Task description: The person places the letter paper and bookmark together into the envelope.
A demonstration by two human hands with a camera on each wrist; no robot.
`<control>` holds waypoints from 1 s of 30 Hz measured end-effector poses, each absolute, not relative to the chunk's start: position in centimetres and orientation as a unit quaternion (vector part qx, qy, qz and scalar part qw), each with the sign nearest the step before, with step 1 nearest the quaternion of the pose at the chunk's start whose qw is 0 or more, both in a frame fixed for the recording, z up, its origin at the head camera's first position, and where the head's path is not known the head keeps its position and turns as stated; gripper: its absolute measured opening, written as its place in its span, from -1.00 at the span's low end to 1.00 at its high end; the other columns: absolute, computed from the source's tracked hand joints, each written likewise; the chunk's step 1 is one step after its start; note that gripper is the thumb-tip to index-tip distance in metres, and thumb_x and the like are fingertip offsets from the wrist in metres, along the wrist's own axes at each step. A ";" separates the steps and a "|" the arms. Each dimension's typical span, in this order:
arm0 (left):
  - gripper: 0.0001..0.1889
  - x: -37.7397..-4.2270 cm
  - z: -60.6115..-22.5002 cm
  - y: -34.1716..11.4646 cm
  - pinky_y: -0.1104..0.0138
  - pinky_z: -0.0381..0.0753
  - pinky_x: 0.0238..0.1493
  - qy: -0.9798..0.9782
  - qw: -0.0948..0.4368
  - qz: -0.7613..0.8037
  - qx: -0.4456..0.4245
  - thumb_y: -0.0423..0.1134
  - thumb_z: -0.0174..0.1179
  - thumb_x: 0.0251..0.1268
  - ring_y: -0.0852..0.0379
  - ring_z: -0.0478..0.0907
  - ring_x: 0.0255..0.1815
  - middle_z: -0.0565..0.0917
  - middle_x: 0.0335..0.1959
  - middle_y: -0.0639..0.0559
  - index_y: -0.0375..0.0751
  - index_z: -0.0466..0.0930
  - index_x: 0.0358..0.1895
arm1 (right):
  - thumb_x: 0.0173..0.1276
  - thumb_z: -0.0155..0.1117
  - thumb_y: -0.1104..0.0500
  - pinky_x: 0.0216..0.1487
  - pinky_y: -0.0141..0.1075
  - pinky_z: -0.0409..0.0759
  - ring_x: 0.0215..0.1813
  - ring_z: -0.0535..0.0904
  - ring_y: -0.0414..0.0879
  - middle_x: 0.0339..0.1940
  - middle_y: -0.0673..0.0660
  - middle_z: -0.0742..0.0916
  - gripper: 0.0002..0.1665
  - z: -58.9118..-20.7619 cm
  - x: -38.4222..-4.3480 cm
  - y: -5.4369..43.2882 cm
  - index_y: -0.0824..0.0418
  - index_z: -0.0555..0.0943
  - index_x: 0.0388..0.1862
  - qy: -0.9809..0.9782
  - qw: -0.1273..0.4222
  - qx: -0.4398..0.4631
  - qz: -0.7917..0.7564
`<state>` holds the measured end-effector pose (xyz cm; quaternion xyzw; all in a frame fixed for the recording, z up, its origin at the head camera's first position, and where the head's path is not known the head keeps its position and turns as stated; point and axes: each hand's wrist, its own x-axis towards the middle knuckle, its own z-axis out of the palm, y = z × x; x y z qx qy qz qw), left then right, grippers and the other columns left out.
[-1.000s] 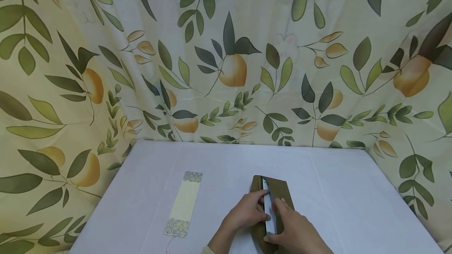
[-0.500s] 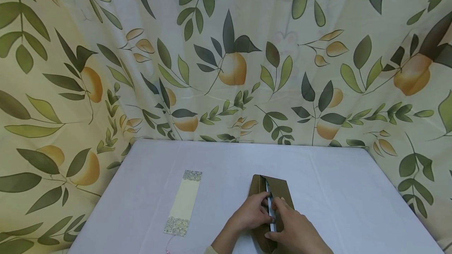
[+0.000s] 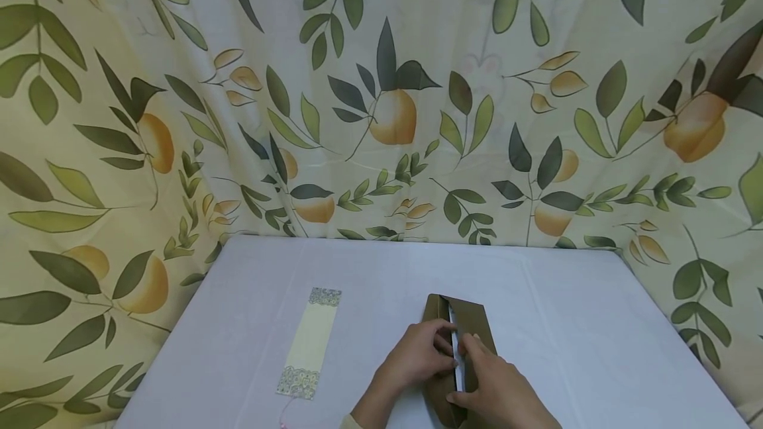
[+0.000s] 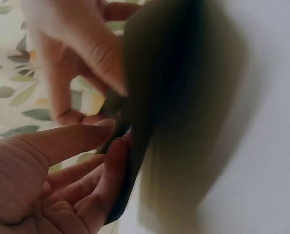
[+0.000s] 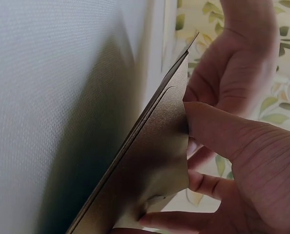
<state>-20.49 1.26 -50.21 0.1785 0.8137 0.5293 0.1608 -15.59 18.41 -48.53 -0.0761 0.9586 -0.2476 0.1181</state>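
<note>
A brown envelope (image 3: 475, 322) is at the right of the white table (image 3: 572, 323), a white insert (image 3: 459, 379) showing in its lengthwise opening. The right hand (image 3: 503, 386) grips the envelope's edge; the left hand (image 3: 420, 353) bends its fingers at the opening, whether pinching the insert I cannot tell. Well apart, leftward, lies a pale bookmark (image 3: 310, 343); patterned cloth (image 3: 393, 118) hangs behind
</note>
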 end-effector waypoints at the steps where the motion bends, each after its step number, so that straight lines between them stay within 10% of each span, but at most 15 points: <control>1: -0.48 -20.6 -50.1 1.0 0.36 0.63 -0.28 0.811 0.159 0.533 0.180 -0.47 0.48 0.14 0.28 0.68 -0.35 0.79 -0.31 0.04 -0.27 0.61 0.22 | -0.07 0.75 -0.15 -0.09 0.23 0.62 0.06 0.65 0.38 0.44 0.56 0.41 0.17 -48.5 -15.6 18.4 0.28 0.39 0.43 0.958 0.119 -0.075 -0.248; 14: -0.62 -21.5 -48.6 -1.3 0.37 0.61 -0.20 0.819 0.154 0.509 0.216 -0.46 0.46 0.20 0.31 0.68 -0.28 0.80 -0.29 0.08 -0.28 0.68 0.10 | -0.09 0.77 -0.12 -0.33 -0.01 0.60 -0.35 0.60 0.01 0.11 0.20 0.65 -0.09 -48.7 -15.5 18.2 0.13 0.44 0.13 0.958 0.107 -0.071 -0.257; 30: -0.69 -22.9 -48.5 -5.9 0.33 0.53 -0.45 0.828 0.131 0.509 0.194 -0.44 0.43 0.21 0.22 0.62 -0.47 0.75 -0.35 0.16 -0.28 0.71 0.03 | -0.07 0.76 -0.13 -0.29 0.05 0.63 -0.32 0.64 0.07 0.41 0.55 0.45 -0.15 -48.8 -15.7 18.0 0.12 0.44 0.05 0.962 0.114 -0.057 -0.242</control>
